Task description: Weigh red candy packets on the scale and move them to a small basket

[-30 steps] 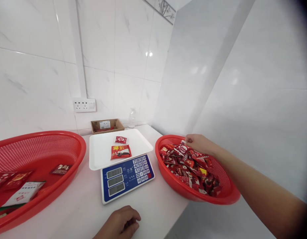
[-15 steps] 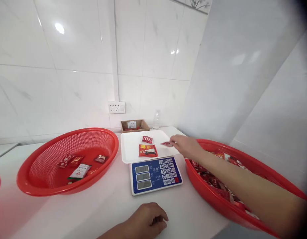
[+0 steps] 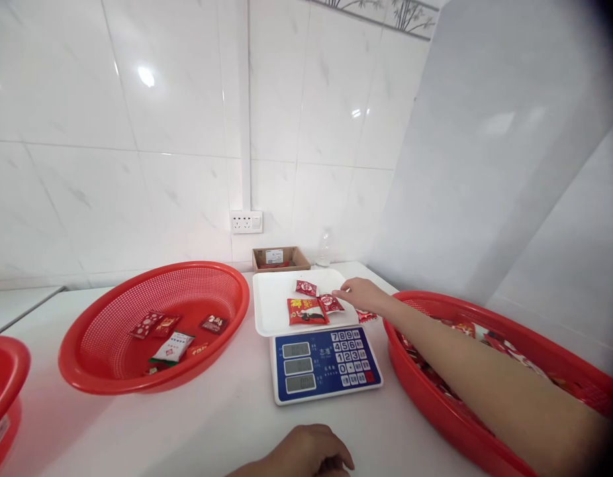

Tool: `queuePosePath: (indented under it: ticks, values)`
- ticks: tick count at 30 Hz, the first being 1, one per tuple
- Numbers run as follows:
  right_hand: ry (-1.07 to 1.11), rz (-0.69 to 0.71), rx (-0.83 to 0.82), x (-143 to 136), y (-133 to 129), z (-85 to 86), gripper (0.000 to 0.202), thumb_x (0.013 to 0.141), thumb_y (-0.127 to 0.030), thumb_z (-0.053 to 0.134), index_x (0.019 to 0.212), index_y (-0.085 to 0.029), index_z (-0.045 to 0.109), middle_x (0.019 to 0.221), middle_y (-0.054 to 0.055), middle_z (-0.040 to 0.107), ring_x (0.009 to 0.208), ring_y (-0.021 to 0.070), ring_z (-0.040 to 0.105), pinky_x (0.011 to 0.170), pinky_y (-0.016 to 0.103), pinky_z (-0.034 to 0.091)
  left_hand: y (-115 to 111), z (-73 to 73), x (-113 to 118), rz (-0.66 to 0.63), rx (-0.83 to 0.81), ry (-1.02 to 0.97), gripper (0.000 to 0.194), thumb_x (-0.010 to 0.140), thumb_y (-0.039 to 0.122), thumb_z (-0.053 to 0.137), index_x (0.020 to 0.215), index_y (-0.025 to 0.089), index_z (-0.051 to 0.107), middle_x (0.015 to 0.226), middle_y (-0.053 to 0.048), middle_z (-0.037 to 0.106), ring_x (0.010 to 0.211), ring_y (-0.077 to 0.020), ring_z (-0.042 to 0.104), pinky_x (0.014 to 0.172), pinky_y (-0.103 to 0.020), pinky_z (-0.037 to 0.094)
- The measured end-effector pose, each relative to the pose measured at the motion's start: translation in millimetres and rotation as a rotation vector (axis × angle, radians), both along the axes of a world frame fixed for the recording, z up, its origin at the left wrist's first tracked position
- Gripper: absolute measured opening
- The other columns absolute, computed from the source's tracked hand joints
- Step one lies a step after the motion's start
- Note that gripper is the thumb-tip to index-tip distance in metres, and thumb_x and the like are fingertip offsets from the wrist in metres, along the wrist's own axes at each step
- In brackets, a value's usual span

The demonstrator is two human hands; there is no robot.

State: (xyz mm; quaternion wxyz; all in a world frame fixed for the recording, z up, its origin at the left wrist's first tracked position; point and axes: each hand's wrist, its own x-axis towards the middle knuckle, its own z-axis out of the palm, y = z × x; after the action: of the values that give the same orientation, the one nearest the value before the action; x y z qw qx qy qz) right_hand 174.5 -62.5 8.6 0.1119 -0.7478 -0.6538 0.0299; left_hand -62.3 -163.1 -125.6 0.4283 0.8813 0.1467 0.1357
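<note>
On the white tray (image 3: 271,319) of a blue-faced scale (image 3: 331,397) lie a larger red and yellow packet (image 3: 302,311) and a small red packet (image 3: 305,287). Another small red packet (image 3: 331,303) rests beside the larger one, and the fingertips of my right hand (image 3: 359,295) pinch its upper edge. One more red packet (image 3: 366,316) shows at the tray's right edge, below my right wrist. My left hand (image 3: 311,454) is loosely curled over the table in front of the scale, thumb apart from the fingers, with nothing seen in it.
A red basket (image 3: 152,271) with several packets stands left. Another red basket (image 3: 410,391), filled with packets, lies under my right forearm. Part of a third (image 3: 8,358) shows at the far left. A cardboard box (image 3: 281,260) and a clear bottle (image 3: 325,248) stand behind the tray.
My right hand has lowered its small red packet onto the tray beside the larger packet. The scale's top display reading has changed. The camera view has shifted, moving the scene right and down.
</note>
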Motion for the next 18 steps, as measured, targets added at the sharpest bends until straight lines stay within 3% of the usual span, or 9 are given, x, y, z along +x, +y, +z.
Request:
queuePosePath:
  ticks: [3, 7, 9, 13, 18]
  values:
    - [0.031, -0.036, -0.049, -7.1, 9.5, -8.5, 0.05, 0.071, -0.054, 0.051, 0.093, -0.011, 0.066, 0.102, 0.017, 0.064, 0.097, 0.0272, 0.056, 0.076, 0.031, 0.04, 1.5, -3.2, 2.6, 0.012, -0.023, 0.004, 0.021, 0.077, 0.026, 0.057, 0.095, 0.02, 0.068, 0.081, -0.004, 0.066, 0.072, -0.0133, 0.06, 0.066, -0.017, 0.047]
    - [0.113, -0.061, -0.076, -17.1, 13.2, -7.9, 0.053, 0.064, -0.046, 0.062, 0.1, -0.008, 0.062, 0.106, 0.018, 0.061, 0.098, 0.0279, 0.055, 0.074, 0.03, 0.04, 1.5, 0.2, 4.6, 0.031, -0.074, 0.082, 0.021, 0.075, 0.024, 0.061, 0.094, 0.023, 0.069, 0.083, -0.002, 0.066, 0.07, -0.0126, 0.06, 0.064, -0.017, 0.047]
    - [0.171, -0.068, -0.088, -19.7, 11.1, -5.0, 0.045, 0.062, -0.041, 0.065, 0.093, -0.008, 0.065, 0.098, 0.015, 0.064, 0.09, 0.0264, 0.057, 0.069, 0.029, 0.041, 1.5, 3.6, 4.3, 0.021, -0.088, 0.094, 0.021, 0.076, 0.023, 0.061, 0.095, 0.023, 0.068, 0.084, -0.002, 0.066, 0.072, -0.0128, 0.061, 0.066, -0.017, 0.047]
    - [0.329, -0.061, -0.121, -18.4, 3.3, -0.8, 0.025, 0.062, -0.038, 0.065, 0.065, -0.013, 0.064, 0.06, 0.003, 0.063, 0.059, 0.0163, 0.056, 0.05, 0.023, 0.036, 2.5, 8.3, 2.6, -0.009, -0.101, 0.091, 0.023, 0.076, 0.017, 0.06, 0.097, 0.022, 0.067, 0.087, -0.004, 0.066, 0.079, -0.0143, 0.061, 0.071, -0.018, 0.047]
    - [0.51, -0.067, -0.069, -8.9, -1.8, 3.2, 0.02, 0.063, -0.033, 0.066, 0.069, -0.015, 0.063, 0.056, -0.003, 0.06, 0.047, 0.0082, 0.047, 0.044, 0.019, 0.032, 3.0, 11.3, 1.8, -0.006, -0.112, 0.115, 0.025, 0.075, 0.014, 0.061, 0.098, 0.021, 0.067, 0.091, -0.005, 0.066, 0.081, -0.0149, 0.062, 0.072, -0.019, 0.048]
